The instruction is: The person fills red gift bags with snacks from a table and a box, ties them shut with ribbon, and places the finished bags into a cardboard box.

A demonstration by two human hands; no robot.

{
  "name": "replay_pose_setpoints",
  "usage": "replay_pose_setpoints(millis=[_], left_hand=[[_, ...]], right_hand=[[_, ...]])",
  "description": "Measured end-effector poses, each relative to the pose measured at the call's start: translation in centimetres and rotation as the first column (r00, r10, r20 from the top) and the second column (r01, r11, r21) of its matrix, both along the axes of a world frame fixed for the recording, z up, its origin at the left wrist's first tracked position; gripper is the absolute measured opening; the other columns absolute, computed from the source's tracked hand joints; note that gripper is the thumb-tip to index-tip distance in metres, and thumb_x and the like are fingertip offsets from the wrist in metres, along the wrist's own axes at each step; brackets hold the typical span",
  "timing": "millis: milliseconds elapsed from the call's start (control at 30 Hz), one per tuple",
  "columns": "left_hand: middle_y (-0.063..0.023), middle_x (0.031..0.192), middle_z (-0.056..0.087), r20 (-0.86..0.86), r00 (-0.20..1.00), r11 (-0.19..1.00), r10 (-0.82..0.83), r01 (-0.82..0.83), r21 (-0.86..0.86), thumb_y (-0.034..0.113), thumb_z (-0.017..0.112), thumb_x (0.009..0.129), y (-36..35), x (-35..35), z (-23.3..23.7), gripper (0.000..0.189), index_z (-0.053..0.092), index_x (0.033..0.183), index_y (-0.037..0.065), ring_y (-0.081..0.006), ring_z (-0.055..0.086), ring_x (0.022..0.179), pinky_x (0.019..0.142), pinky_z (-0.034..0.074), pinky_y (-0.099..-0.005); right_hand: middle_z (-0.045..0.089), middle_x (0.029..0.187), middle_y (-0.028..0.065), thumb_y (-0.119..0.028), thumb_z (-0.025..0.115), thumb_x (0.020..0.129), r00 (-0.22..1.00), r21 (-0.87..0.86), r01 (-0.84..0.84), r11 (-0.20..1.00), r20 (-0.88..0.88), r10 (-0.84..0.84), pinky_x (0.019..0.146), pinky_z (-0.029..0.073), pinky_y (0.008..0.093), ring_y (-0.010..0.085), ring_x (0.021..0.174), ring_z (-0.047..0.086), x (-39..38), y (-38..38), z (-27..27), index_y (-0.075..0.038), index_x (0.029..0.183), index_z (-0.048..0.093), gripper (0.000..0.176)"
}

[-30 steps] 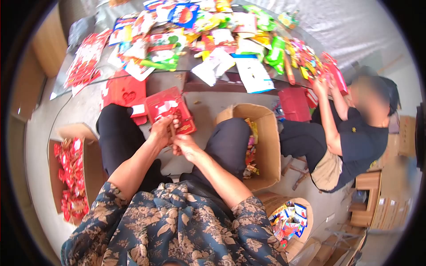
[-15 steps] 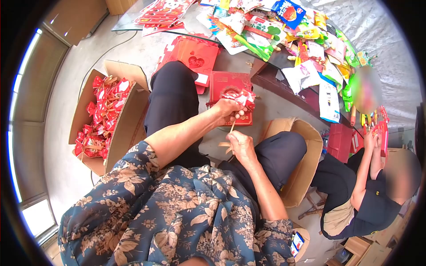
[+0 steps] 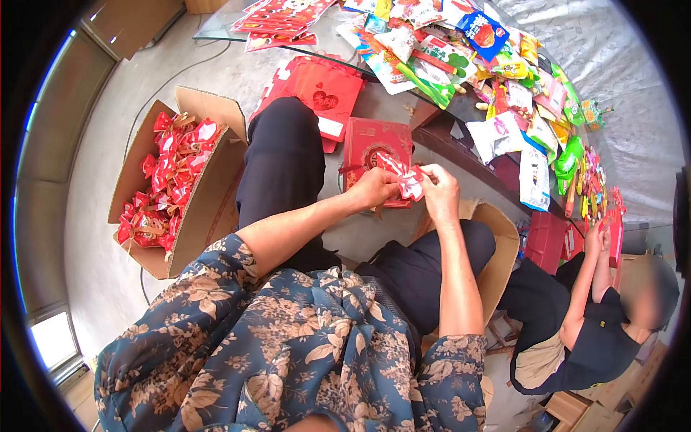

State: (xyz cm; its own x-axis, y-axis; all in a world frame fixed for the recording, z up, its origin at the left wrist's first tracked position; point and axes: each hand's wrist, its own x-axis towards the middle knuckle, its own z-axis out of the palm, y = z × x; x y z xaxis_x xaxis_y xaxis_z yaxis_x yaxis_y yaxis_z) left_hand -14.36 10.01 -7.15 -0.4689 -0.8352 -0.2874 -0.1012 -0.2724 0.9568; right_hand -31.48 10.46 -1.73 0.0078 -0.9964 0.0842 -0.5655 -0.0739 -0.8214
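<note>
Between my two hands is a small red-and-white gift bag [image 3: 404,176] with a gathered top. My left hand [image 3: 373,189] is closed on its left side, while my right hand [image 3: 440,191] pinches its right edge. A bit of tan ribbon shows under the left fingers; most of it is hidden. Behind the bag stands a red box [image 3: 360,144] with a round printed emblem. Left of my leg, an open cardboard box [image 3: 193,209] holds many similar red bags [image 3: 169,169] tied with tan ribbon.
Packaged snacks [image 3: 497,79] cover the glass table [image 3: 331,50], with flat red printed bags [image 3: 284,18] at its far left. Red gift packaging [image 3: 317,90] lies below the table edge. Another cardboard box [image 3: 497,263] stands by my right knee. A co-worker [image 3: 590,338] sits at right, hands raised.
My right hand has moved up from the dangling ribbon to the bag's right edge and no longer holds the ribbon end. The left hand stays on the bag, now turned and spread wider.
</note>
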Motion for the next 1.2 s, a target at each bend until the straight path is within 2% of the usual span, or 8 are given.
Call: replay_pose_setpoints(millis=[67, 200, 300, 567, 700, 967, 1067, 1200], left_hand=[[-0.0053, 0.068, 0.064, 0.143, 0.989, 0.98, 0.031, -0.002, -0.198, 0.003, 0.051, 0.087, 0.0, 0.2, 0.6, 0.018, 0.068, 0.093, 0.003, -0.0127, 0.063, 0.056, 0.048, 0.052, -0.0281], [-0.0052, 0.066, 0.063, 0.149, 0.988, 0.999, 0.031, -0.026, -0.036, 0.009, 0.05, 0.092, -0.7, 0.8, 0.8, 0.019, 0.067, 0.086, 0.002, -0.0126, 0.059, 0.049, 0.043, 0.049, -0.0288], [-0.0047, 0.067, 0.063, -0.105, 0.978, 0.957, 0.182, -0.151, 0.249, 0.013, 0.051, 0.092, -0.2, 1.2, 0.2, 0.02, 0.066, 0.087, 0.0, -0.0105, 0.052, 0.046, 0.039, 0.04, -0.0262], [0.002, 0.054, 0.05, -0.183, 0.899, 0.812, 0.398, -0.252, 0.526, 0.013, 0.052, 0.091, 0.1, 0.9, 1.3, 0.019, 0.067, 0.092, 0.003, -0.0056, 0.037, 0.041, 0.038, 0.023, -0.0235], [-0.0019, 0.063, 0.056, -0.143, 0.868, 0.774, 0.476, -0.336, 0.537, 0.017, 0.059, 0.089, -0.4, 0.1, -0.2, 0.017, 0.068, 0.093, 0.003, -0.0099, 0.045, 0.049, 0.045, 0.038, -0.0275], [-0.0105, 0.069, 0.063, -0.257, 0.911, 0.817, 0.322, -0.13, 0.562, 0.018, 0.053, 0.093, -0.1, 0.5, -0.3, 0.021, 0.065, 0.098, 0.001, -0.0197, 0.054, 0.045, 0.042, 0.042, -0.0312], [-0.0124, 0.069, 0.064, -0.228, 0.912, 0.801, 0.343, -0.156, 0.579, 0.016, 0.052, 0.093, 0.4, 0.5, 0.3, 0.021, 0.065, 0.097, 0.001, -0.0211, 0.059, 0.047, 0.041, 0.044, -0.033], [-0.0059, 0.069, 0.061, -0.209, 0.926, 0.85, 0.315, -0.177, 0.497, 0.019, 0.055, 0.094, 0.6, -0.4, -0.5, 0.021, 0.068, 0.09, 0.002, -0.0146, 0.054, 0.053, 0.046, 0.042, -0.0306]], right_hand=[[0.063, 0.078, 0.005, 0.002, 0.057, 0.084, 0.985, -0.22, -0.07, 0.973, -0.167, 0.033, 0.063, 0.049, 0.0306, 0.0125, 0.069, 0.061, 1.7, 0.3, 0.6, -0.002, 0.085, 0.065, 0.009], [0.061, 0.078, -0.0002, -0.004, 0.058, 0.088, 0.93, 0.013, 0.146, 0.989, 0.339, -0.142, 0.065, 0.047, 0.0246, 0.0103, 0.067, 0.058, 1.6, -0.1, -1.5, -0.004, 0.089, 0.065, 0.007], [0.062, 0.088, 0.0037, -0.019, 0.057, 0.094, 0.784, 0.148, 0.303, 0.942, 0.523, -0.334, 0.055, 0.04, 0.02, 0.0077, 0.059, 0.052, 1.0, 1.0, -1.1, -0.004, 0.098, 0.06, 0.016], [0.063, 0.095, 0.0058, -0.014, 0.056, 0.095, 0.462, 0.512, -0.063, 0.856, 0.776, -0.43, 0.055, 0.044, 0.0235, 0.0126, 0.067, 0.061, 3.3, 3.8, -3.5, -0.006, 0.11, 0.05, 0.018], [0.062, 0.092, 0.0026, -0.014, 0.057, 0.095, 0.468, 0.509, -0.132, 0.851, 0.789, -0.399, 0.058, 0.044, 0.0249, 0.0129, 0.069, 0.061, 3.5, 3.3, -4.5, -0.007, 0.112, 0.052, 0.019], [0.062, 0.077, -0.0002, -0.019, 0.057, 0.096, 0.493, 0.437, -0.226, 0.871, 0.822, -0.284, 0.058, 0.039, 0.023, 0.0097, 0.065, 0.055, 4.7, 4.0, -7.1, -0.009, 0.098, 0.06, 0.011], [0.058, 0.07, -0.0007, -0.02, 0.054, 0.097, 0.771, 0.377, -0.112, 0.919, 0.617, -0.159, 0.053, 0.038, 0.0222, 0.0084, 0.058, 0.052, 5.1, 5.1, -6.1, -0.008, 0.092, 0.062, 0.015], [0.061, 0.07, 0.0025, -0.018, 0.053, 0.097, 0.881, 0.42, -0.112, 0.9, 0.461, -0.105, 0.051, 0.04, 0.0234, 0.0084, 0.055, 0.052, 4.5, 5.8, -3.8, -0.002, 0.096, 0.063, 0.019]])
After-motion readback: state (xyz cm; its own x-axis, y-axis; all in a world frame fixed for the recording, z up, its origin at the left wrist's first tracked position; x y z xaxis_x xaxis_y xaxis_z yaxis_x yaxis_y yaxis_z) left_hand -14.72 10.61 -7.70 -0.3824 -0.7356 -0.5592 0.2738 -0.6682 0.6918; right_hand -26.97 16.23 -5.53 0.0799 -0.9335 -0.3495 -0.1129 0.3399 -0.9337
